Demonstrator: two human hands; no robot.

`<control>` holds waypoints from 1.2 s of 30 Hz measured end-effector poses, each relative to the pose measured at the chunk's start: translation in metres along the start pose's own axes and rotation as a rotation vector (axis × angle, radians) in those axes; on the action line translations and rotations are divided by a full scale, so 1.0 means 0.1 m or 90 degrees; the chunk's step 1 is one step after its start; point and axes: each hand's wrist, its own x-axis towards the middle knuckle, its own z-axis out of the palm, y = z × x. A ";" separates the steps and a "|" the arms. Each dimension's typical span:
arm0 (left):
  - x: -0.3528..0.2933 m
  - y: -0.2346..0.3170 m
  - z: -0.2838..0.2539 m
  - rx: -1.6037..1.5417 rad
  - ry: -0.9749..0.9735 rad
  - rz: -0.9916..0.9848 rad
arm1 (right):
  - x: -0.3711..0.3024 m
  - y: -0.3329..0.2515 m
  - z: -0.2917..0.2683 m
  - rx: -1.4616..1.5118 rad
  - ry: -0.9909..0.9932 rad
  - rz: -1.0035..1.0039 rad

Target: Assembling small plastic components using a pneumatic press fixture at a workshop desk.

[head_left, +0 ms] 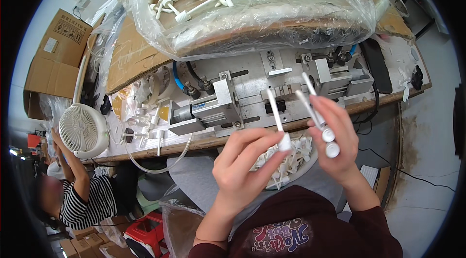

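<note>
Pinched between thumb and fingers of my left hand (pixel 242 168) is a white applicator cap (pixel 285 142), its long stem pointing up and away. My right hand (pixel 342 134) is closed around two more white applicator caps (pixel 332 150); their round ends face me and their stems reach toward the bench. Both hands are raised in front of a metal clamping fixture (pixel 286 89) with a cylinder unit on either side. Below them, a round bowl on my lap is heaped with similar white pieces (pixel 297 158), partly hidden by my hands.
A clear plastic bag (pixel 252 32) on cardboard holds many applicator caps behind the fixture. To the left are loose white parts (pixel 141 127), a white fan (pixel 83 129) and a cardboard box (pixel 53 71). Another person in a striped top (pixel 92 200) sits there. Hoses and cables cross the bench.
</note>
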 end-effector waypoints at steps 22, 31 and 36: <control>0.18 -0.10 0.14 0.143 -0.099 0.084 | -0.11 -0.16 0.04 0.305 0.076 0.266; 0.08 0.02 0.15 0.046 -0.037 0.129 | -0.19 -0.16 0.24 0.319 0.071 0.234; 0.05 -0.05 0.16 0.156 -0.032 0.062 | -0.19 -0.04 0.19 0.332 0.079 0.159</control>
